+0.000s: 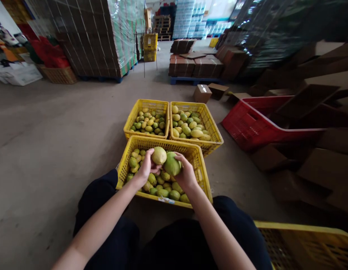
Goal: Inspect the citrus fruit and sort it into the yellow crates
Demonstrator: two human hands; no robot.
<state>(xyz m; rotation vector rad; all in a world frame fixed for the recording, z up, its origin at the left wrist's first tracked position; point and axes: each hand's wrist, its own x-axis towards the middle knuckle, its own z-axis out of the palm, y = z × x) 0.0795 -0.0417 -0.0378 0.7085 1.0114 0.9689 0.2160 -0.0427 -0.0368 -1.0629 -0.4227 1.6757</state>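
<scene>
Above the near yellow crate [205, 176], my left hand [147, 167] is closed round a pale yellow-green fruit [159, 155]. My right hand [187, 171] grips a greener fruit [172, 164] from its right side. The two fruits are side by side, close together. Below them, several green and yellow fruits [162, 192] lie in the near crate. Beyond it stand a back left yellow crate [127, 125] and a back right yellow crate [215, 131], both holding similar fruits.
A red crate [247, 122] with cardboard stands at the right, beside loose cardboard boxes [325, 168]. Another yellow crate [303, 228] is at the lower right. Farther off are a small box [202, 93], stacked flat cartons [182, 66] on a blue pallet and a tall wrapped stack [92, 37].
</scene>
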